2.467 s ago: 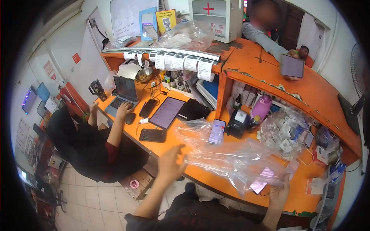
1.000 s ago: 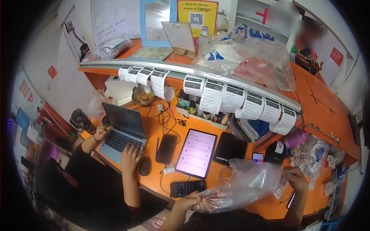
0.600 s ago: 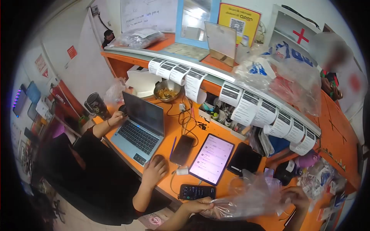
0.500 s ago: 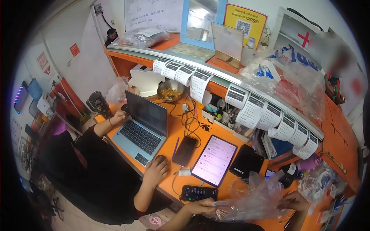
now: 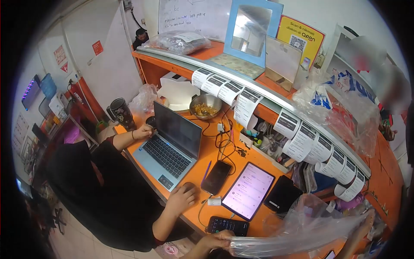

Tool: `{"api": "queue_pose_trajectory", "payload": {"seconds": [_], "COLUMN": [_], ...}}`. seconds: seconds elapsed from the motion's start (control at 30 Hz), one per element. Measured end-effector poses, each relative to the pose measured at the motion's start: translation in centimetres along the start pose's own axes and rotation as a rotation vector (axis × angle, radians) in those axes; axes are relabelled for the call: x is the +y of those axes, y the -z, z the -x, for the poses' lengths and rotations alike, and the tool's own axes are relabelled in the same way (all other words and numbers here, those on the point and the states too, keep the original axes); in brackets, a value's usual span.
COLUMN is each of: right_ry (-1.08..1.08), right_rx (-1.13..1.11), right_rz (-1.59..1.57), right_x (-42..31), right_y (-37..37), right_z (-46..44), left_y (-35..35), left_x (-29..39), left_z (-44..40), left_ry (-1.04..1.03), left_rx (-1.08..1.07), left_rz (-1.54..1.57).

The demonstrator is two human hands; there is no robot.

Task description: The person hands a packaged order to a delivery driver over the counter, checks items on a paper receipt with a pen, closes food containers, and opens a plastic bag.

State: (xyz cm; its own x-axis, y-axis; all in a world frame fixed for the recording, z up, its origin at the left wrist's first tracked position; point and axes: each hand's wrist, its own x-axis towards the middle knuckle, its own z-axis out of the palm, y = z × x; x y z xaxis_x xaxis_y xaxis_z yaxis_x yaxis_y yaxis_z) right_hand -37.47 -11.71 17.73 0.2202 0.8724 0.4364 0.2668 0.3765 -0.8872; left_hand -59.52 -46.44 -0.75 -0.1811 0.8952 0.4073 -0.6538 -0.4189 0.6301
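A clear plastic bag (image 5: pixel 297 231) stretches between my two hands at the bottom of the view. My left hand (image 5: pixel 219 239) is closed, pinching the bag's left end beside a dark phone (image 5: pixel 228 226) with a lit screen. At the right, my right hand (image 5: pixel 365 222) has hold of the bag's other end, its fingers partly hidden. The film is pulled taut along its lower edge and puffs up loosely above. Behind the bag lie a lit tablet (image 5: pixel 249 190) and a black flat device (image 5: pixel 282 194).
A person in black sits at the left, one hand on a mouse (image 5: pixel 188 188), the other at a laptop (image 5: pixel 172 149). A bowl of food (image 5: pixel 205 107), a tumbler (image 5: pixel 121 113) and cables stand behind. Printed slips (image 5: pixel 246 107) hang from the orange shelf; plastic bags (image 5: pixel 340 108) lie on top.
My right hand has moved rightward and up, away from my left, drawing the bag out longer and tauter. The camera view has shifted, so the desk appears lower and further right.
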Motion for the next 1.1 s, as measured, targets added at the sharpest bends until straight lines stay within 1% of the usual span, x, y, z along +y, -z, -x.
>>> {"api": "queue_pose_trajectory", "payload": {"seconds": [0.03,0.07,0.13,0.17,0.23,0.27,0.3,0.33,0.37,0.4,0.43,0.47,0.5,0.53,0.57,0.6,0.63,0.7,0.73,0.77,0.8,0.83,0.87,0.9,0.93,1.0,1.03,1.07,1.1], "right_ry": [-0.059,-0.150,-0.244,-0.305,-0.332,-0.360,-0.358,-0.357,-0.394,-0.411,-0.429,-0.226,-0.128,-0.017,0.001,0.022,0.044,0.080,0.110,0.113,0.071,0.025,0.018,0.068,0.058,0.030,-0.170,-0.062,0.029], "right_rx": [0.056,-0.014,-0.084,-0.023,-0.009,0.005,-0.013,-0.030,-0.055,-0.071,-0.085,-0.457,-0.643,-0.820,-0.904,-0.985,-1.061,-1.083,-1.108,-1.100,-1.053,-1.003,-0.994,-0.882,-0.849,-0.787,-0.885,-0.827,-0.760], "right_rz": [-0.040,-0.120,-0.198,-0.274,-0.308,-0.339,-0.331,-0.324,-0.426,-0.477,-0.528,-0.462,-0.419,-0.385,-0.283,-0.179,-0.075,-0.043,-0.008,-0.013,-0.119,-0.224,-0.228,-0.100,-0.029,0.111,0.346,0.594,0.845], "right_x": [0.1,0.9,0.5,-0.3,0.2,0.6,0.8,0.9,0.9,1.1,1.4,2.7,3.1,3.5,3.3,3.1,2.8,-1.4,-2.7,-2.4,-1.7,-0.9,0.2,1.7,2.7,4.8,4.4,7.0,9.6], "right_y": [0.0,0.5,0.4,0.0,0.3,0.5,0.9,1.1,1.4,2.3,3.1,5.5,6.4,7.2,7.4,7.6,7.7,6.2,5.8,6.0,6.0,6.0,6.1,6.3,6.7,7.5,6.6,6.6,6.7], "right_z": [-0.3,-0.9,-0.9,-0.6,-1.2,-1.5,-1.6,-1.6,-1.6,-1.9,-2.3,-3.4,-3.6,-3.9,-4.0,-4.2,-4.4,-2.2,-1.4,-1.5,-1.6,-1.6,-1.7,-1.8,-2.3,-3.2,-3.5,-3.5,-3.5], "left_y": [-0.4,-0.2,-0.1,0.1,0.6,1.2,1.5,1.5,1.4,0.6,2.8,5.3,7.1,7.5,7.8,8.8,8.7,11.2,12.0,12.6,13.4,14.5,14.2,13.8,12.5,8.7,7.9,6.8,5.4], "left_x": [0.4,0.6,1.0,0.8,0.0,-0.7,-0.7,-1.2,-1.4,-0.1,1.5,3.6,6.3,9.7,13.2,16.4,19.3,23.0,23.7,24.4,24.8,24.7,24.9,24.8,24.3,22.4,21.4,20.0,18.2], "left_z": [-0.3,-0.5,-0.7,-0.6,-0.4,-0.2,-0.4,-1.1,-2.0,-5.1,-6.7,-8.6,-10.9,-13.6,-16.4,-18.1,-19.7,-21.9,-21.7,-21.3,-20.9,-20.5,-19.8,-18.7,-17.8,-16.6,-15.6,-14.9,-14.5], "left_ry": [-0.009,-0.012,0.069,0.068,0.167,0.166,0.263,0.244,0.236,0.102,0.140,-0.067,-0.276,-0.535,-0.808,-0.910,-0.857,-0.841,-0.849,-0.795,-0.734,-0.879,-0.876,-0.932,-0.984,-1.016,-1.034,-1.008,-0.978], "left_rx": [0.054,0.055,0.038,0.037,0.026,0.025,0.135,0.301,0.468,0.690,0.789,0.882,0.967,1.104,1.227,1.283,1.427,1.509,1.501,1.441,1.379,1.437,1.424,1.457,1.492,1.404,1.277,1.267,1.081], "left_rz": [0.002,0.001,0.003,0.002,0.002,0.003,-0.037,-0.132,-0.227,-0.375,-0.750,-0.781,-0.808,-0.975,-1.134,-1.199,-1.259,-1.239,-1.238,-1.337,-1.435,-1.544,-1.550,-1.605,-1.661,-1.289,-1.287,-1.289,-1.198]}}
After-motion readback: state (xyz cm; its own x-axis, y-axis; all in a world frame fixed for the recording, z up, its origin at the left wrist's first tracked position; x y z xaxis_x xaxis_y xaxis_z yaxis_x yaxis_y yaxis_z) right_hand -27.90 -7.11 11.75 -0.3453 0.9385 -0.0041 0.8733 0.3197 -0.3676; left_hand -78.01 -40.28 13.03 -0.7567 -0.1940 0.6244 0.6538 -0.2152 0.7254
